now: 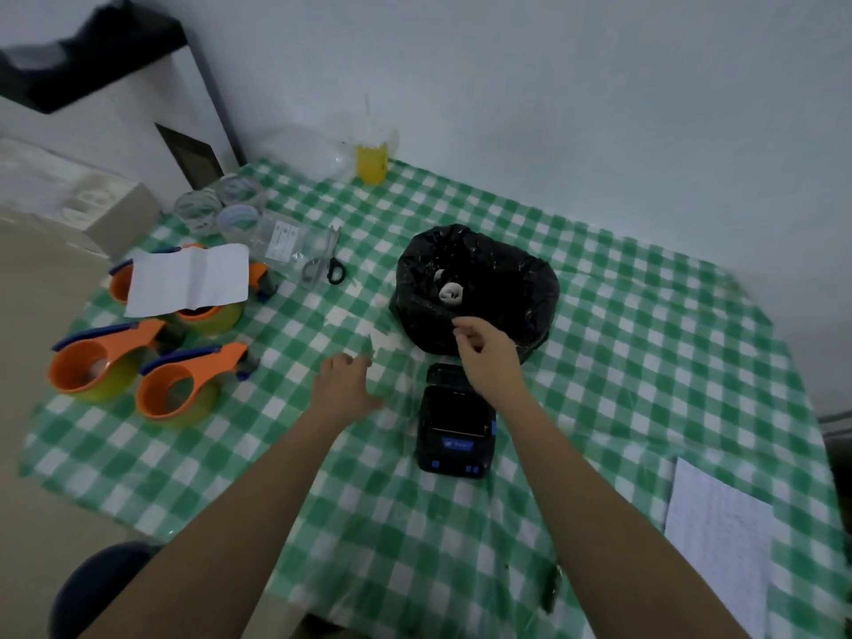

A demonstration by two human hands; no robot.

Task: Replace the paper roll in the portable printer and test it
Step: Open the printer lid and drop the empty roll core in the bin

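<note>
The black portable printer [454, 424] with blue buttons lies on the green checked tablecloth [622, 362], lid open and paper bay dark. Just behind it stands a bin lined with a black bag [479, 279]; a small white paper roll [451, 292] lies inside. My right hand [484, 357] hovers at the bin's near rim above the printer's lid, fingers loosely curled, nothing visible in them. My left hand [343, 387] rests palm-down on the cloth left of the printer, next to white paper scraps [382, 341].
Three orange tape dispensers [138, 375] and a white sheet [189, 279] sit at the left. Scissors [327, 262], clear cups [216, 207] and a yellow drink [371, 161] stand further back. A printed sheet [719, 541] lies at the right front edge.
</note>
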